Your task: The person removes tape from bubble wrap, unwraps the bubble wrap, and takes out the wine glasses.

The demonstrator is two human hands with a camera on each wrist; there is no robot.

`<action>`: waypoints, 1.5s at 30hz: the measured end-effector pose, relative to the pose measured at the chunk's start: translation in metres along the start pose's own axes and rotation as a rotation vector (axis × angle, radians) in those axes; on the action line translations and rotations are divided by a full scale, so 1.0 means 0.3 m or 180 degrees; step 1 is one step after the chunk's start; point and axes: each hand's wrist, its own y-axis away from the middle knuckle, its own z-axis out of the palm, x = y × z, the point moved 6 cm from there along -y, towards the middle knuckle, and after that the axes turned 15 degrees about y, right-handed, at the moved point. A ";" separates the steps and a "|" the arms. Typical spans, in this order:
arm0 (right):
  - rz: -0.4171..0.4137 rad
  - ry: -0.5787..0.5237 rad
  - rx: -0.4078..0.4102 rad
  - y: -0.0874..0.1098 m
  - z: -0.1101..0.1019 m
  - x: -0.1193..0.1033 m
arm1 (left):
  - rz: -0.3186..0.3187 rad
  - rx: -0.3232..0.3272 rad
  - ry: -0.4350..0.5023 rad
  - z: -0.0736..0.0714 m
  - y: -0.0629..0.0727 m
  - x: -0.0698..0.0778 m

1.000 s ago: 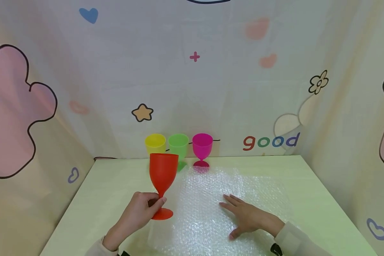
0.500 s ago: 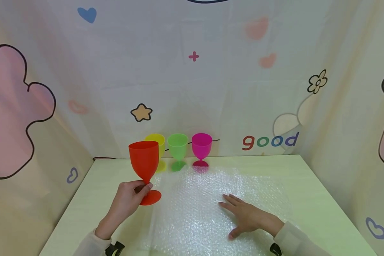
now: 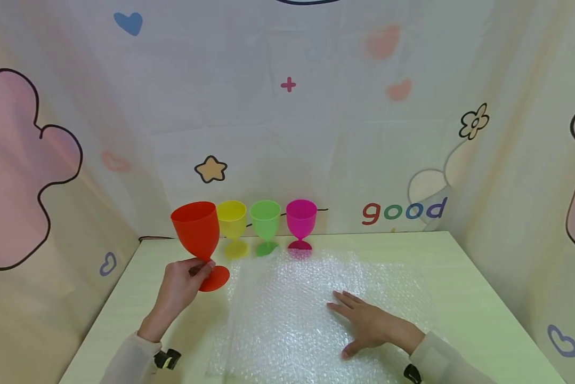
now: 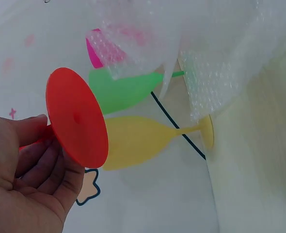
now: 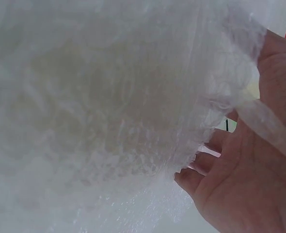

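My left hand (image 3: 179, 282) pinches the thin stem of a red plastic goblet (image 3: 198, 229), which it holds up off the table, slightly tilted. In the left wrist view the goblet's round foot (image 4: 77, 116) faces the camera and hides most of its bowl. A clear sheet of bubble wrap (image 3: 277, 314) is spread over the middle of the table. My right hand (image 3: 371, 325) rests on it with fingers spread. Seen from the right wrist, the sheet (image 5: 109, 121) rises close to the camera and partly covers that hand (image 5: 249, 179).
Along the back edge stand a yellow goblet (image 3: 232, 220), a green goblet (image 3: 265, 216) and a magenta goblet (image 3: 301, 216). The bubble wrap's far edge overlaps the magenta one's foot. A printed curtain (image 3: 316, 144) hangs behind and beside the pale table (image 3: 469, 320).
My left hand has carried the red goblet left and away from me, toward the back, tilting it; the yellow goblet is no longer covered. The right hand has stayed put.
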 end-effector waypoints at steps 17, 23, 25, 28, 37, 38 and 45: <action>-0.0016 0.0004 0.0040 0.002 0.003 0.004 | -0.0162 0.0263 -0.0109 -0.010 -0.109 -0.175; -0.0019 -0.0009 0.0051 0.004 -0.001 0.000 | -0.0326 0.0334 -0.0096 -0.001 -0.145 -0.258; -0.0032 -0.0023 0.0054 0.006 -0.002 -0.001 | -0.0445 0.0372 -0.0089 0.006 -0.154 -0.287; -0.0045 -0.0039 0.0059 0.010 -0.005 -0.002 | -0.0572 0.0384 -0.0080 0.021 -0.166 -0.320; -0.0066 0.0005 0.0092 0.011 -0.008 -0.002 | -0.0840 0.0391 -0.0038 0.056 -0.192 -0.387; -0.0070 0.0012 0.0099 0.011 -0.008 -0.003 | -0.0887 0.0402 -0.0012 0.057 -0.194 -0.394; -0.0092 0.0005 0.0130 0.011 -0.007 -0.003 | -0.1107 0.0428 0.0100 0.068 -0.211 -0.436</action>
